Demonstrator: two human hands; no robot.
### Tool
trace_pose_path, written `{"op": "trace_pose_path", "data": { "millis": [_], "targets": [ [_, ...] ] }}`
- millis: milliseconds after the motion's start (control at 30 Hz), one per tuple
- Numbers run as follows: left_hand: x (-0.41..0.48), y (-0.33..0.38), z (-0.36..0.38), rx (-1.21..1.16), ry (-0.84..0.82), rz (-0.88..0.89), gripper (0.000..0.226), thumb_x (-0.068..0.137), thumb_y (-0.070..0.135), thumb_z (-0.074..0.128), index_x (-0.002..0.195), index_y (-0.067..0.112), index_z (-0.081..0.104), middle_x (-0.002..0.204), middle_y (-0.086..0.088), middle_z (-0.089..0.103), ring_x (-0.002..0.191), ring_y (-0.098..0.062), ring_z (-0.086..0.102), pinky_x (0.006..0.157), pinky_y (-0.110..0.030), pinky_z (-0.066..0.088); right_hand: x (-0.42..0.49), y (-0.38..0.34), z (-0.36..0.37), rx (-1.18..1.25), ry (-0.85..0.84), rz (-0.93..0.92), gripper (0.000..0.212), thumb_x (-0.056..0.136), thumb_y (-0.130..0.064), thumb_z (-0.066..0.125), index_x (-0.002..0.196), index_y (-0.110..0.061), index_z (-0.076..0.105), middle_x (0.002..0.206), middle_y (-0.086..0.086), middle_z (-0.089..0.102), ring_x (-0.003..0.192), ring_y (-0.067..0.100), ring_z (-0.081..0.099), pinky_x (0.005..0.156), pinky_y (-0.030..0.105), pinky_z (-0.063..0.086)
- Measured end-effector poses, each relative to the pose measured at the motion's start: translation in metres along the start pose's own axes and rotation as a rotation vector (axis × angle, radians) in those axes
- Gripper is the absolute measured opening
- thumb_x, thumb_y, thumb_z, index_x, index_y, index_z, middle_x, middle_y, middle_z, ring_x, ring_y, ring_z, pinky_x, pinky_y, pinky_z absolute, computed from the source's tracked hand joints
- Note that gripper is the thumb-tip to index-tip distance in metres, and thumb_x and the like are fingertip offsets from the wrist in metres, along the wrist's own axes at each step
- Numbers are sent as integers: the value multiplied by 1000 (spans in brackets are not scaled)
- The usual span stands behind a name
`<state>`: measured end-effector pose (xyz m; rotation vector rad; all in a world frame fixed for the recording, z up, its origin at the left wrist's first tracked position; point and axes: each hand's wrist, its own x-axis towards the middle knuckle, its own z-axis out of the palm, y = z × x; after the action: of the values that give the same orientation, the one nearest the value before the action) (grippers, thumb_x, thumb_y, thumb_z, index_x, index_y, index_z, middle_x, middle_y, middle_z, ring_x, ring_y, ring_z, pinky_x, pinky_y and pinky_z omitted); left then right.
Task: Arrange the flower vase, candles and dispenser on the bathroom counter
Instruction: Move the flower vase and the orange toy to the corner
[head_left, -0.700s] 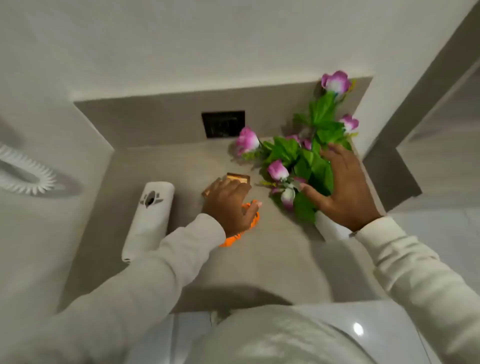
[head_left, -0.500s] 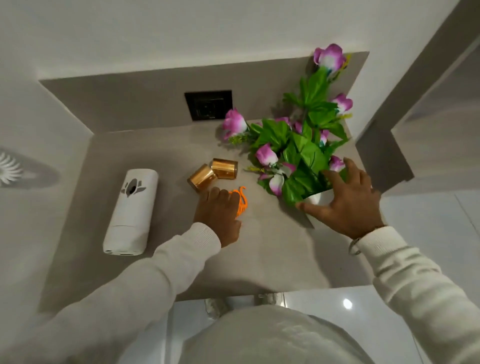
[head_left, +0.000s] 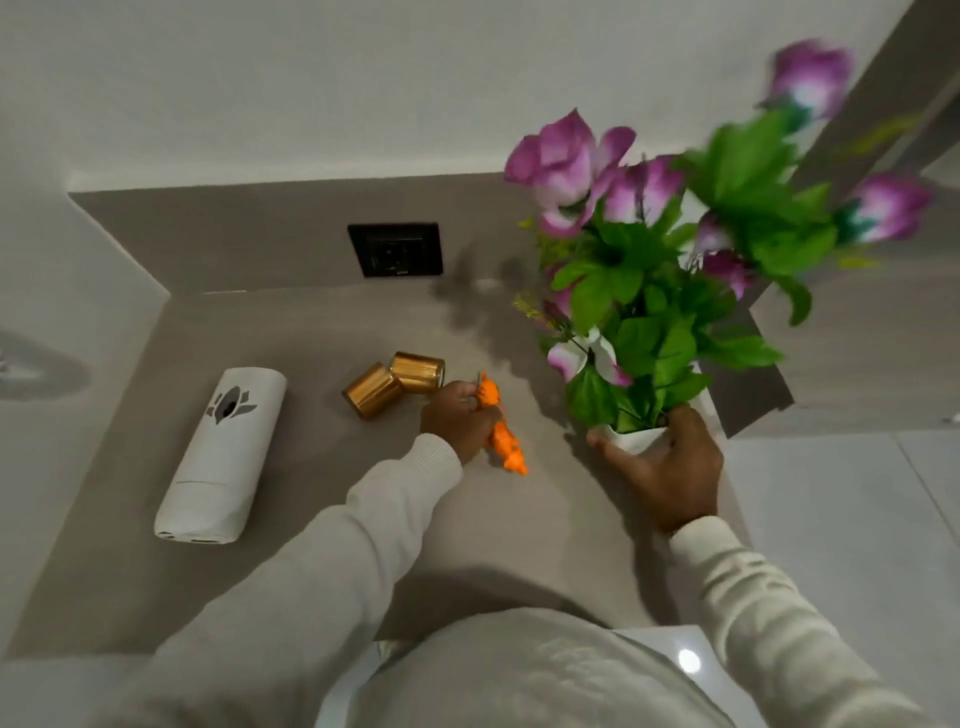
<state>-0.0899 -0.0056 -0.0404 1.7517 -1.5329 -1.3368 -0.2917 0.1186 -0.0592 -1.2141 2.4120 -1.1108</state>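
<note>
Right-hand fingers (head_left: 602, 447) are wrapped around the white base of the flower vase (head_left: 636, 435), thumb reaching across the front, so the right hand (head_left: 670, 467) has a proper hold on it. The vase sits over the right end of the bench (head_left: 291, 332), and I honestly can't tell if its bottom is touching the surface or hanging just above it. The purple blooms and green leaves are blurry up top and fan out toward the right wall.

Left hand (head_left: 457, 418) is curled tight around a small orange thing (head_left: 504, 441), some sort of plastic toy or clip. Part pokes out above the fingers and part below, with the lower end down by the bench.

Just left of that hand are the two gold candles (head_left: 392, 382), both tipped on their sides and touching each other. Further left, well apart from them, the white dispenser (head_left: 221, 452) is lying flat too. There's a black wall socket (head_left: 396, 249) behind everything.

My read: we're on the vase step, getting it stood up at the right end. Next move calls for settling the vase so it stands alone, then freeing a hand for the candles and dispenser, all of which need standing upright. The top-heavy bouquet could tip if let go too soon.
</note>
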Motion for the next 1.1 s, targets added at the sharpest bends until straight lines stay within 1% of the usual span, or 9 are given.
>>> {"op": "trace_pose_path", "data": {
  "millis": [167,233,333,467,600,767,900,1033,1100],
  "targets": [
    [7,4,3,-1,-68,-6,21,72,21,74,89,16,64,92,-12,70,91,-33,67,85,-46,57,4,0,12,132,30,-3,60,59,-45,91,93,-14,52,102,14,58,95,32,57,80,27,40],
    [5,0,3,-6,-67,38,24,62,28,74,82,17,68,77,-2,74,77,-25,68,71,-29,58,3,-3,9,184,52,12,60,56,-54,82,94,-19,52,104,11,58,94,27,56,83,29,41],
    [-3,-4,9,-19,-53,91,16,53,21,71,58,33,62,51,17,63,54,9,59,51,-6,46,5,-9,6,219,63,71,60,53,-62,71,93,-20,56,92,8,62,83,29,60,73,34,46],
    [20,10,21,-80,-63,96,25,59,12,74,81,25,71,57,12,66,61,-5,67,65,-25,59,34,-17,12,217,84,61,63,55,-61,73,93,-12,61,92,6,64,83,28,61,72,30,43],
    [59,40,32,-72,-76,47,15,53,23,72,65,22,62,62,-3,68,63,-24,71,71,-45,61,84,-18,28,278,65,90,64,57,-55,81,103,-15,63,100,8,70,92,26,67,82,38,54],
    [102,70,41,-43,-56,51,46,51,29,71,96,23,71,83,-11,73,80,-27,71,82,-44,59,144,-18,46,242,76,61,60,61,-44,91,105,-12,67,101,8,72,93,27,67,82,39,55],
    [119,78,42,-55,-60,41,21,56,23,75,59,40,64,49,19,66,48,2,63,71,-36,60,168,-22,56,245,88,47,63,62,-42,92,108,-8,66,104,10,72,95,29,67,83,41,55],
    [119,78,28,-105,-35,48,44,70,18,80,112,20,66,68,8,66,65,-12,66,80,-36,56,157,-32,51,275,118,54,79,64,-36,93,125,-2,56,125,16,62,118,32,58,102,41,46],
    [109,73,7,-49,18,100,49,75,25,77,119,13,61,84,-3,68,81,-22,67,81,-32,52,134,-39,47,219,238,-41,86,68,-31,91,135,3,47,139,24,49,132,38,46,113,46,35]
  ]
}}
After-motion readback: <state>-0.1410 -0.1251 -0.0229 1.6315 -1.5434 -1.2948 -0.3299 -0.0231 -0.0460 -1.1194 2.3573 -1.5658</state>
